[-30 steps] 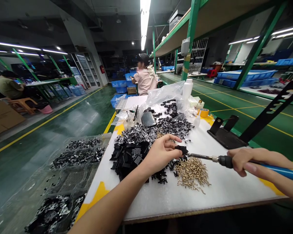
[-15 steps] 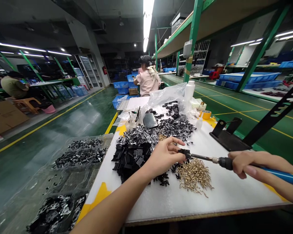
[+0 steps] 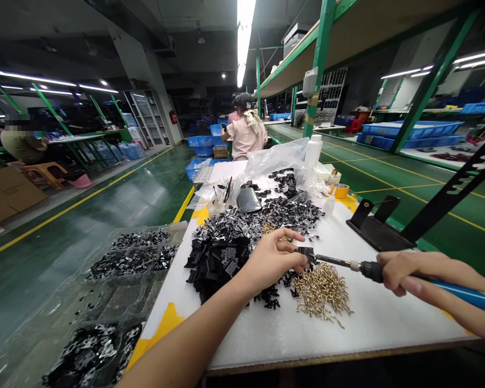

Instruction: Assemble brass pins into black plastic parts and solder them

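Note:
My left hand [image 3: 271,258] pinches a small black plastic part [image 3: 306,253] just above the white table [image 3: 372,318]. My right hand [image 3: 408,272] grips a blue-handled soldering iron [image 3: 461,292]; its metal tip [image 3: 331,261] touches the black part. Under the tip lies a heap of small brass inserts [image 3: 321,288]. To the left of my left hand sits a pile of black plastic parts [image 3: 216,261]. Behind that pile lies a spread of black-and-silver parts [image 3: 262,215].
A black metal stand [image 3: 382,229] sits at the right. Behind are a clear plastic bag [image 3: 275,156], a white bottle [image 3: 313,148], yellow tape [image 3: 339,189] and a dark case [image 3: 248,199]. Clear trays of parts [image 3: 133,253] stand left. A seated person [image 3: 244,132] works further along.
The view shifted slightly. Both hands and the iron stay together at the black part, with almost no movement between frames.

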`<action>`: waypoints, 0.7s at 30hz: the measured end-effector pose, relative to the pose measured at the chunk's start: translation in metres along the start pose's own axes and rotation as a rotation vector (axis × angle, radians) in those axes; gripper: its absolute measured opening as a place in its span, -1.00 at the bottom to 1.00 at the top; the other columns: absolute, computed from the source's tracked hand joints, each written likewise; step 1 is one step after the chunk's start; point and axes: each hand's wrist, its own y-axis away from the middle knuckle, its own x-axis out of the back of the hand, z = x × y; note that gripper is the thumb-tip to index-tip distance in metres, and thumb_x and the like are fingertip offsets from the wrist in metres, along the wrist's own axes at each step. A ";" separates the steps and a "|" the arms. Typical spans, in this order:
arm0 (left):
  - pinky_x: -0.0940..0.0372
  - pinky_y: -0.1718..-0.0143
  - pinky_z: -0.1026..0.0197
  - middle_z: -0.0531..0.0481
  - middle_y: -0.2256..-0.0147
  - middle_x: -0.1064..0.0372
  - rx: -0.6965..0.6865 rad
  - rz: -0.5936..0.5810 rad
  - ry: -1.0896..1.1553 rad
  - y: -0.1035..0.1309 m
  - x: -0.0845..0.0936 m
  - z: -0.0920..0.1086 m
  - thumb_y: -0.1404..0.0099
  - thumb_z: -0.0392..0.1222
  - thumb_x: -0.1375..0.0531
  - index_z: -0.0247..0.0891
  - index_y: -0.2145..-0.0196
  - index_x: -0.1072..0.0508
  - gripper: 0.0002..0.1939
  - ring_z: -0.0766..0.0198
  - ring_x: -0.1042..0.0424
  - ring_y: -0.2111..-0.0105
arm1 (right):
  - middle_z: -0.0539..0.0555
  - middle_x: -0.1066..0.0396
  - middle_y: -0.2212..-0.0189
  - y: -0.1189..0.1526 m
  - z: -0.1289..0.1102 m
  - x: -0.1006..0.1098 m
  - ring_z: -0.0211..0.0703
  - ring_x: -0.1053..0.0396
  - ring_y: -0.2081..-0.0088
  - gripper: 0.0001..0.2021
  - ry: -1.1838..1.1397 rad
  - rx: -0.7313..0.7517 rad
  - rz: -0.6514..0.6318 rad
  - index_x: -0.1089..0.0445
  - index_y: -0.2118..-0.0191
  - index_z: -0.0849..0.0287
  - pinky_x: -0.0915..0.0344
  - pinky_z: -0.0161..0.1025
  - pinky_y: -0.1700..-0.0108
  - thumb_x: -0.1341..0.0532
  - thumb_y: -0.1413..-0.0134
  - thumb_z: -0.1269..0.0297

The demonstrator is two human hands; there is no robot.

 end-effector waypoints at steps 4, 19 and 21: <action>-0.34 0.43 0.29 0.02 0.55 -0.38 0.029 0.017 0.024 0.001 -0.002 0.003 -0.01 -0.42 -0.22 -0.34 0.24 -0.33 -0.70 0.36 -0.41 0.53 | -0.05 -0.42 0.50 -0.001 0.001 -0.001 -0.05 -0.39 0.29 -0.72 0.001 0.054 -0.015 -0.34 0.52 -0.02 -0.22 -0.25 0.40 -0.02 -0.11 0.07; -0.36 0.40 0.29 -0.03 0.55 -0.41 0.143 0.057 0.128 0.001 -0.002 0.003 -0.03 -0.43 -0.24 -0.37 0.24 -0.34 -0.71 0.28 -0.46 0.47 | 0.01 -0.36 0.53 -0.003 -0.002 -0.003 -0.07 -0.36 0.42 -0.73 0.086 0.173 -0.045 -0.33 0.50 0.00 -0.23 -0.23 0.45 0.00 -0.12 0.12; -0.36 0.39 0.29 -0.03 0.54 -0.41 0.144 0.050 0.142 0.001 -0.001 0.002 -0.03 -0.42 -0.24 -0.37 0.23 -0.33 -0.70 0.29 -0.46 0.47 | 0.00 -0.37 0.53 -0.004 0.000 -0.003 -0.06 -0.37 0.38 -0.76 0.081 0.193 -0.047 -0.34 0.48 -0.02 -0.24 -0.23 0.44 -0.01 -0.11 0.15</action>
